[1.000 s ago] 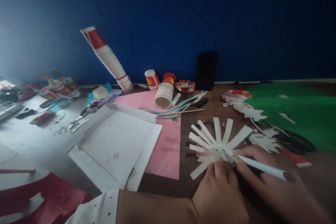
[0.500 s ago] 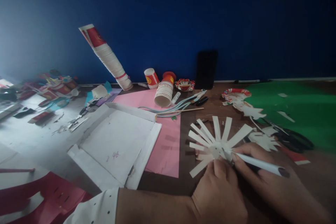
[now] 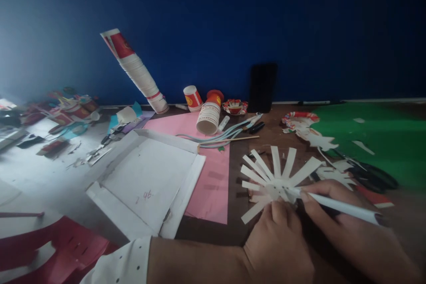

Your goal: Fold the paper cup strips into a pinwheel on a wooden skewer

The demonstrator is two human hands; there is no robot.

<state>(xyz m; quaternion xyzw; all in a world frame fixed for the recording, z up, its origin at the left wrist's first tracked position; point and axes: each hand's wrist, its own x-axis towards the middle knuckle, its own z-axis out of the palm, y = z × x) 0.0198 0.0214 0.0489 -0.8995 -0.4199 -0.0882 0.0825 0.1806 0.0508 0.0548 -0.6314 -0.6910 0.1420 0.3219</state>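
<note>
A white paper cup (image 3: 274, 190), cut into long strips that fan outward, lies on the brown table with small dark dots on its middle. My left hand (image 3: 281, 242) is closed on its near edge, fingers pinched on the paper. In my right hand (image 3: 336, 226) is a white marker pen (image 3: 346, 207), gripped for writing, its tip at the right of the cup's middle. The exact contact of the tip is too small to tell.
Left of my hands lies an open white cardboard box lid (image 3: 143, 177) on pink paper (image 3: 213, 191). Behind are stacked paper cups (image 3: 141, 77), pale blue cords (image 3: 229, 133) and a dark phone-like slab (image 3: 262, 88). Black-handled scissors (image 3: 374, 176) and paper scraps lie right, beside green paper (image 3: 376, 142).
My right hand and the marker pen have shifted slightly right, with the pen's back end farther out. More dark dots show on the cup's middle. My left hand stays in place.
</note>
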